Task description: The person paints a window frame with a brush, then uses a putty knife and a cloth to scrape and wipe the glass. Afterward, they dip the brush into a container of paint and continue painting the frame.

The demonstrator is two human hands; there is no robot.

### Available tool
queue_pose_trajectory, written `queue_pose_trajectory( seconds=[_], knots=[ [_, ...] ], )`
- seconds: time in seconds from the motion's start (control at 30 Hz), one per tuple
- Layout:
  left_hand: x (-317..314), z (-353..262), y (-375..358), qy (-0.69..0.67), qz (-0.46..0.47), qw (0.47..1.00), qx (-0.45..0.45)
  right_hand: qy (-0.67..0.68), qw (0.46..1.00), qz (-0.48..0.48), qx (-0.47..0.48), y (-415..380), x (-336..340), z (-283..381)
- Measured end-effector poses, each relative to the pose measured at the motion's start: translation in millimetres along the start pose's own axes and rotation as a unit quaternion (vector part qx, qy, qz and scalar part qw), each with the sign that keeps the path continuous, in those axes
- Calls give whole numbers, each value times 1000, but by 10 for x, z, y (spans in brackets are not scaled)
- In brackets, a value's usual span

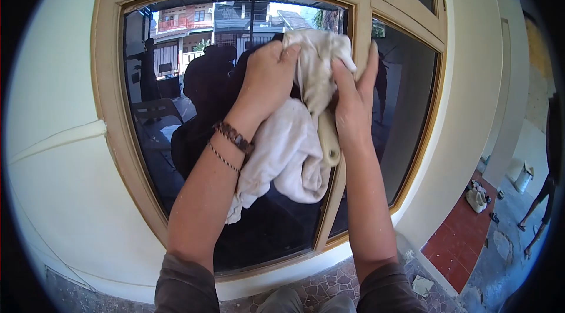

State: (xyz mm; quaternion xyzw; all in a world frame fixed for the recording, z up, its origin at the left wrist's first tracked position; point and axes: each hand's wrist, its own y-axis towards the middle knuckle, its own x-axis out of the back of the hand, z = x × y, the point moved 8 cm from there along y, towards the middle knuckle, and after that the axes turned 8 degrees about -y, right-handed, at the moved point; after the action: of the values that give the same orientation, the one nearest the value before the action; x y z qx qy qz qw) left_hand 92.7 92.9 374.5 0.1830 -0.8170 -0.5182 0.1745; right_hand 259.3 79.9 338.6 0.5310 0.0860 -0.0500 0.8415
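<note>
Both my hands grip a damp-looking, off-white cloth in front of a dark window pane. My left hand pinches its upper left corner, fingers curled in. On the other side my right hand holds the upper right part between thumb and fingers, with a finger pointing up. The cloth bunches between the hands and hangs down in folds past my left forearm, and a small hole shows near its right edge. Behind it runs the beige wooden window frame.
Pale walls flank the window. A second narrow pane stands to the right. Lower right are red tiles, white shoes and part of a person. Stone-patterned paving lies below.
</note>
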Motion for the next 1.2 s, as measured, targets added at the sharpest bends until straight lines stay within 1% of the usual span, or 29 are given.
queue_pose_trajectory(
  seconds=[0.03, 0.1, 0.13, 0.17, 0.23, 0.27, 0.3, 0.37, 0.4, 0.47, 0.5, 0.57, 0.7, 0.77, 0.8, 0.87, 0.9, 0.97, 1.0, 1.07, 1.1, 1.17, 1.2],
  knots=[
    [-21, 23, 75, 3, 2, 1000, 2, 2, 1000, -1, -3, 104, 14, -35],
    [20, -26, 206, 31, -21, 999, 1, 33, 993, 92, -66, 326, -137, -192],
    [13, -73, 248, 41, -17, 999, -10, 4, 994, 93, -58, 383, -156, -182],
    [3, -67, 300, 43, -15, 999, -10, 6, 994, 91, -59, 465, -198, -255],
    [1, -51, 415, 75, -22, 997, -15, -83, 995, -7, 47, 615, -145, -256],
    [9, -59, 460, 87, -31, 996, -13, -109, 994, -17, 2, 622, -134, -237],
    [-5, -61, 503, 88, -31, 996, -13, -108, 994, -17, 1, 665, -163, -285],
    [-5, -93, 548, 128, -67, 989, -31, -202, 974, -44, 94, 750, -221, -200],
    [-44, -77, 543, 129, -66, 989, -30, -201, 974, -44, 92, 748, -228, -188],
    [86, -322, 392, 183, -215, 950, -137, -218, 973, -57, 58, 756, -209, -168],
    [101, -383, 361, 184, -215, 949, -137, -217, 973, -57, 58, 768, -209, -175],
    [-61, -331, 397, 139, -54, 988, -35, -232, 967, -64, 81, 806, -199, -145],
    [-108, -226, 358, 121, -48, 991, -30, -227, 969, -49, 80, 813, -245, -156],
    [-77, -311, 323, 126, -101, 982, -101, -219, 973, -29, 61, 813, -261, -171],
    [-86, -344, 315, 125, -101, 982, -102, -219, 973, -30, 62, 802, -254, -157],
    [-121, -255, 285, 87, -70, 994, -5, -229, 972, -47, 15, 773, -202, -213],
    [-125, -260, 254, 86, -71, 994, -5, -229, 972, -47, 16, 759, -190, -270],
    [-128, -231, 186, 64, -75, 995, -10, -99, 993, -36, -47, 717, -170, -484],
    [-121, -221, 141, 65, -76, 995, -11, -98, 993, -35, -46, 671, -146, -471],
    [-150, -193, 30, -35, -36, 999, -20, -86, 996, 6, -35, 471, -141, -409],
    [-131, -155, -33, -34, -35, 999, -20, -85, 996, 5, -37, 352, -110, -422],
    [-119, -87, -180, -116, -18, 993, -11, 75, 995, 55, -23, 81, -130, -427],
    [-152, -145, -291, -208, -6, 978, -12, 75, 995, 56, -23, -71, -86, -386]
  ],
)
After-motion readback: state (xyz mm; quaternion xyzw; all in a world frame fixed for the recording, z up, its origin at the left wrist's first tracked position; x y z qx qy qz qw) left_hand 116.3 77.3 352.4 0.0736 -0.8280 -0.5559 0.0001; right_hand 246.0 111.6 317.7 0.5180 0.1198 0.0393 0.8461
